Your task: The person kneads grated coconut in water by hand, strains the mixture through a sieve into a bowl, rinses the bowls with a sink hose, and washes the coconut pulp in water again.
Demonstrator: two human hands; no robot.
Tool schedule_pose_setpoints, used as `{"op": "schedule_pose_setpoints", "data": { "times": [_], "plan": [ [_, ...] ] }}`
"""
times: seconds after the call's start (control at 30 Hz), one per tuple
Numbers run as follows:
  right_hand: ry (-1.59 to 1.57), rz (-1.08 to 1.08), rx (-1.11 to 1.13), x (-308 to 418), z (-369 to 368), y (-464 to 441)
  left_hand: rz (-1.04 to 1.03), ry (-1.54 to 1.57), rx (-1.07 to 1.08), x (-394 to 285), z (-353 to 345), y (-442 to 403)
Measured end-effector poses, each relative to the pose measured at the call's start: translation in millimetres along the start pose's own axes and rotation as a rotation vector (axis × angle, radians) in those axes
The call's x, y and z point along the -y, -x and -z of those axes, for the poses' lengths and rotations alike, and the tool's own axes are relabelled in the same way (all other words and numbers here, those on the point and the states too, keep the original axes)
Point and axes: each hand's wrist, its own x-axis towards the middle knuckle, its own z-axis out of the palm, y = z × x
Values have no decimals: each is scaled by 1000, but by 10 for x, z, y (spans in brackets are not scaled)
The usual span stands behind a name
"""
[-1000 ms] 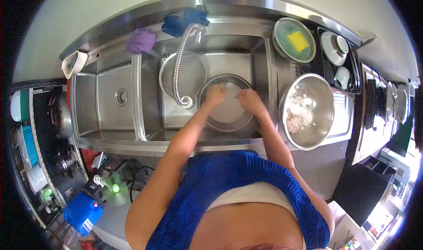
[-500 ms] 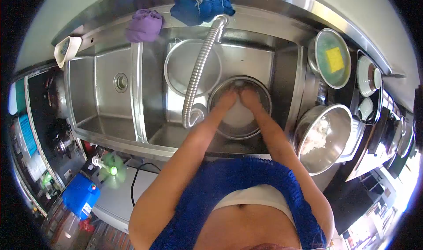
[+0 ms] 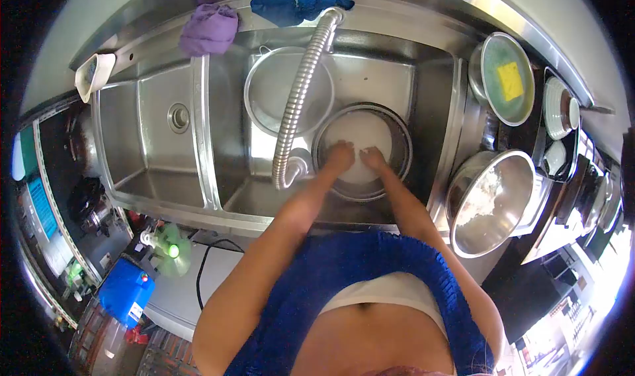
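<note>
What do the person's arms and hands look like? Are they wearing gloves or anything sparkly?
No gloves: the left hand and right hand are bare. No sleeves cover the forearms, and no watch or bracelet shows. The fingers are too small to check for rings. Near the arms is blue clothing with a gathered edge.

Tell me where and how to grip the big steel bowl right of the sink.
Probably grip the steel bowl at opposite sides of its rim, two-handed, from the near side: it is wide, round, shows no handle and holds pale food.
</note>
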Motion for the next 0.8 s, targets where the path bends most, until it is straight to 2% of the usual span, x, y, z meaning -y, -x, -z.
{"op": "schedule_pose_setpoints", "data": {
  "times": [0.03,0.07,0.13,0.23,0.27,0.33,0.37,0.43,0.47,0.57,0.63,0.67,0.73,0.8],
  "plan": [
    [-268,-82,57,-262,-153,-124,-1,94,-12,4,-31,19],
    [-268,-77,56,-366,-269,-192,0,90,-16,12,-116,38],
    [-282,116,11,-495,-468,-253,233,356,-154,-64,-167,123],
    [-296,404,-59,-595,-634,-232,337,496,-80,-474,378,363],
    [-348,480,-63,-291,-477,-35,335,492,-84,-552,437,419],
    [-449,634,-60,378,-131,389,161,408,-142,-668,507,512],
    [-447,642,-65,618,-12,478,156,405,-150,-706,561,570],
    [-1353,-357,277,898,154,541,-13,224,161,-808,792,707],
    [-1351,-344,272,955,201,578,-21,220,151,-877,941,791],
    [-305,549,-78,831,188,615,-59,234,217,-1155,1608,1130],
    [489,1011,-333,732,319,721,-9,210,62,-1263,1774,1242],
    [495,974,-333,716,330,823,-58,203,61,-1263,1748,1273],
    [368,742,-260,824,507,1315,-247,125,-45,-1218,1527,1309],
    [317,539,-228,1021,632,1930,-255,128,-105,-1189,1253,1278]
  ]
}}
